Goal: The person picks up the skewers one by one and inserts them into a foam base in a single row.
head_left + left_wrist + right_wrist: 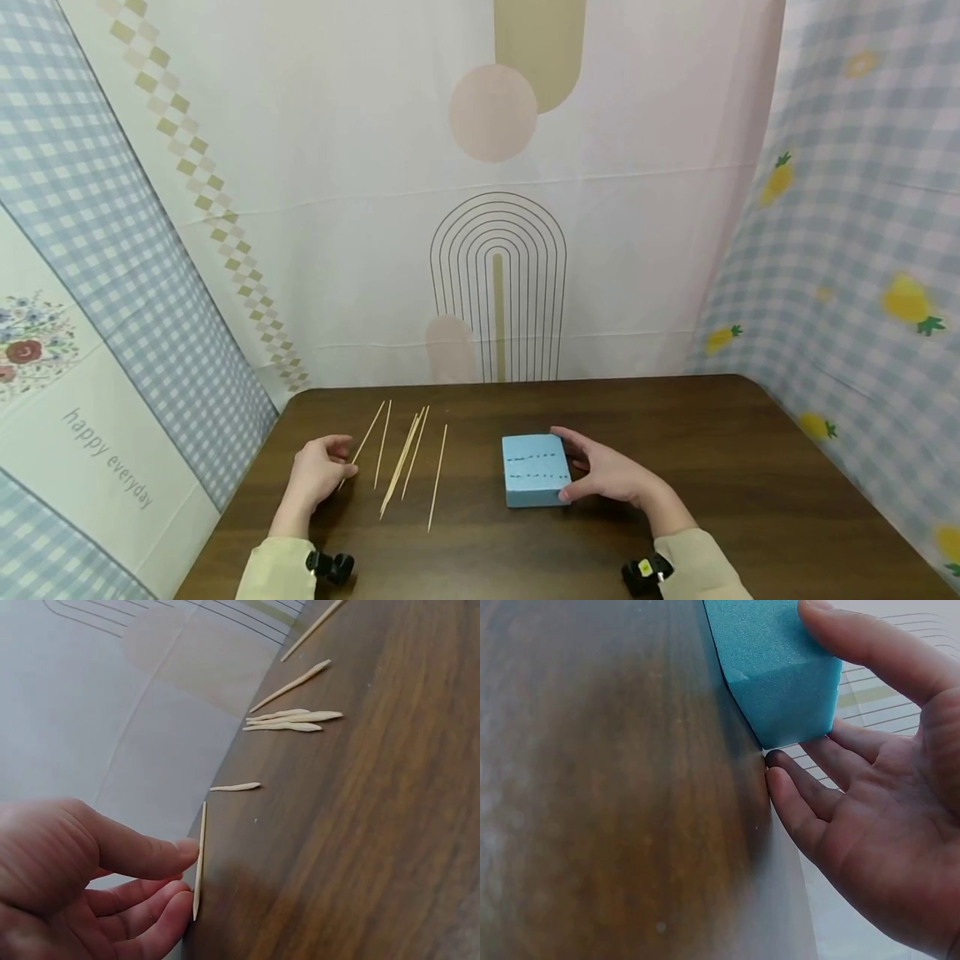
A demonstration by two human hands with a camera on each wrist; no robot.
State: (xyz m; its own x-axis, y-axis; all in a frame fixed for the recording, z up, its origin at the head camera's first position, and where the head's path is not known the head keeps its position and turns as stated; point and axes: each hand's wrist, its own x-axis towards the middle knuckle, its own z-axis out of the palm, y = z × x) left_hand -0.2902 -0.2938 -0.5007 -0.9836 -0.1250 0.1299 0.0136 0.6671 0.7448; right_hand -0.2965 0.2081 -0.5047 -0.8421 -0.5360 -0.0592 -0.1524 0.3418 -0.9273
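At the left of the table, my left hand [318, 472] pinches a thin wooden skewer [201, 851] between thumb and fingers. More pale skewers [400, 467] lie to its right, several of them bunched together and others apart. A light blue foam block [536, 467] with two rows of small dark marks on its top sits right of the middle. My right hand [611, 473] grips the block's right side, its thumb at the near corner and fingers at the far one. In the right wrist view, the thumb presses the blue foam [791, 697] while some fingertips rest by the tabletop.
The brown wooden table [465, 567] has rounded far corners. A white printed cloth [360, 250] hangs behind it. Blue checked cloths [847, 275] hang at both sides. Small black cameras are strapped to both wrists, over pale yellow sleeves [279, 571].
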